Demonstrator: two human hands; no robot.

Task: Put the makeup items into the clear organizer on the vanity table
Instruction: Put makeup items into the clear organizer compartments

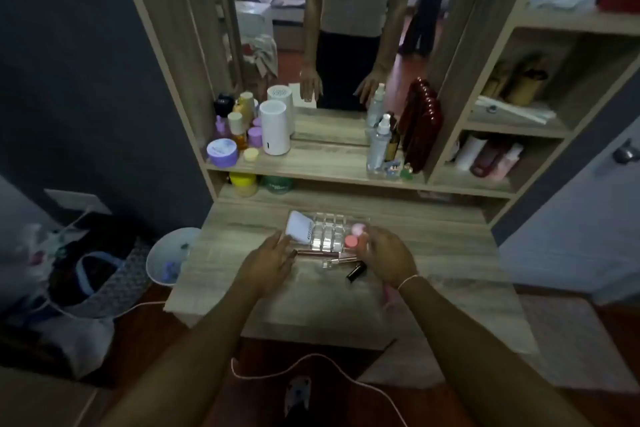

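Both hands (left hand (273, 262), right hand (388, 258)) hover before the clear organizer (329, 230), fingers loosely spread, empty.

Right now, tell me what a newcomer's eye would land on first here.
Both hands, left hand and right hand, reach over the clear organizer at mid-table, which has a white pouch at its left end and two pink pots at its right. A black tube and slim tubes lie loose before it. Behind, a mirror reflects the person.
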